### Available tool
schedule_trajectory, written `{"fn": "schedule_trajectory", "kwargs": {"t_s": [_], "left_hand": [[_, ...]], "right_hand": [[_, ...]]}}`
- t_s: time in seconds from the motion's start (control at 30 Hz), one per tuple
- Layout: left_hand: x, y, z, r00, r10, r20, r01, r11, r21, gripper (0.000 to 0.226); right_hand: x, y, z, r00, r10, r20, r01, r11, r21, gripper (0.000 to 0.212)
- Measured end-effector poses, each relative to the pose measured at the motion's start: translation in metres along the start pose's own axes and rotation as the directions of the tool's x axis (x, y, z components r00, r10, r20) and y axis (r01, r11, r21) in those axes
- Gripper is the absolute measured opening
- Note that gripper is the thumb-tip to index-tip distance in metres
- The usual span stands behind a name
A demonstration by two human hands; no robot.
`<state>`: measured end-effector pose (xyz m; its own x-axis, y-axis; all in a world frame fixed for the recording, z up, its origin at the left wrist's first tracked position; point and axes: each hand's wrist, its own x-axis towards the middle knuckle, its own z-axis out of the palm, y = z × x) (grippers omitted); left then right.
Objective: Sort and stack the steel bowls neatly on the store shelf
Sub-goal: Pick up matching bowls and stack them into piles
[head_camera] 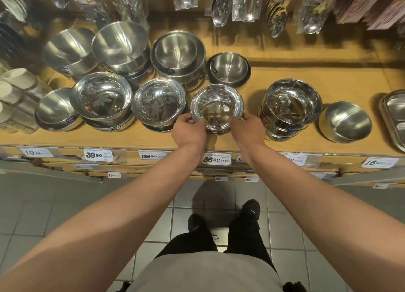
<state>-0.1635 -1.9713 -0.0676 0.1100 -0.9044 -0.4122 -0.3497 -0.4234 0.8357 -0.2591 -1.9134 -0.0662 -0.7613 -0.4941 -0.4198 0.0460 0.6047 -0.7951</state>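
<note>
Both hands are on the small shiny stack of bowls [216,107] at the front of the wooden shelf [328,90], right above the 36.90 price tag [217,159]. The left hand [189,129] has its fingers curled round the left rim, and the right hand [246,128] pinches the right rim the same way, so the stack is clamped between them.

The stack sits close to the shelf's front lip, and that is my worry. Polished steel looks slick, and if either grip slackens while the stack is shifted, the top bowl could slide off the ones beneath and clatter to the tiled floor.

The taller, leaning stack [290,107] to the right of the held one looks unsteady; a knock from the right wrist could tip it. To the left, the bowl with a leaf pattern [158,103] stands just beside the left knuckles, so a sideways nudge could shove it askew.
</note>
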Motion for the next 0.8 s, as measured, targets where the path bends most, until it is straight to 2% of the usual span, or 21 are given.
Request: {"fn": "schedule_trajectory", "kwargs": {"t_s": [0.1,0.2,0.33,0.43,0.5,0.63,0.8], "left_hand": [[-0.007,0.001,-0.006,1.0,-0.011,0.028,0.011,1.0,-0.01,0.027],[-0.021,-0.002,-0.018,0.996,0.027,0.087,-0.027,1.0,-0.002,0.009],[-0.035,0.012,-0.033,0.963,0.228,0.145,-0.23,0.973,-0.002,0.012],[-0.033,0.038,-0.04,0.931,0.296,0.213,-0.293,0.955,-0.044,0.017],[-0.027,0.058,-0.042,0.931,0.255,0.262,-0.24,0.967,-0.087,0.015],[-0.015,0.085,-0.034,0.918,0.152,0.366,-0.123,0.987,-0.103,0.003],[-0.012,0.095,-0.02,0.93,0.105,0.352,-0.061,0.989,-0.131,0.013]], "right_hand": [[-0.007,0.001,-0.005,0.998,0.053,0.045,-0.055,0.997,0.046,0.025],[-0.025,0.003,-0.019,0.986,0.103,0.128,-0.114,0.991,0.076,0.035],[-0.045,-0.005,-0.051,0.978,0.062,0.199,-0.092,0.986,0.141,0.026],[-0.047,-0.033,-0.08,0.972,-0.046,0.23,-0.007,0.974,0.225,0.018],[-0.04,-0.057,-0.1,0.967,-0.12,0.223,0.064,0.968,0.241,0.017],[-0.007,-0.089,-0.132,0.966,-0.168,0.198,0.116,0.961,0.252,0.013],[0.055,-0.104,-0.15,0.942,-0.16,0.296,0.128,0.984,0.124,0.019]]}}
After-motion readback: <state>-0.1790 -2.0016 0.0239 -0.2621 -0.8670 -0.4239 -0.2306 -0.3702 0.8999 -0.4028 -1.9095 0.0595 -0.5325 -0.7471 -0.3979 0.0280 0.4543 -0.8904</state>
